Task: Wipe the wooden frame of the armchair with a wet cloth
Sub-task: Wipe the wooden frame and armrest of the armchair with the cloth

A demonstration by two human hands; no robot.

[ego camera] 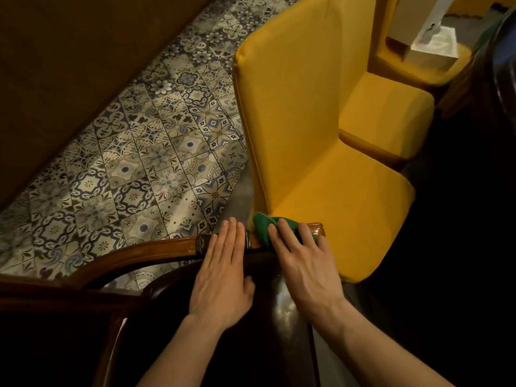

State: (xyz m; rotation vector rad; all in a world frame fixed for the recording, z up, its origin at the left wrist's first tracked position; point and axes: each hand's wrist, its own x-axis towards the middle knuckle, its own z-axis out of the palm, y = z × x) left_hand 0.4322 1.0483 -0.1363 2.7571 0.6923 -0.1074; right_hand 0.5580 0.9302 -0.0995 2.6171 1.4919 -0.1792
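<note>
A yellow upholstered armchair [301, 129] stands ahead of me, with a glossy brown wooden frame [156, 248] curving along its near edge. A green cloth [262, 223] lies bunched on the frame where the wood meets the seat. My right hand [301, 255] presses flat on the cloth, fingers spread over it. My left hand [223, 275] rests flat on the wooden frame just left of the cloth, fingers together and extended, holding nothing. Part of the cloth is hidden under my right fingers.
Patterned blue and grey floor tiles [134, 163] spread to the left. A dark wooden wall panel [69, 65] runs along the upper left. A second yellow chair [391, 115] stands behind on the right. Dark wooden furniture [55, 331] fills the lower left.
</note>
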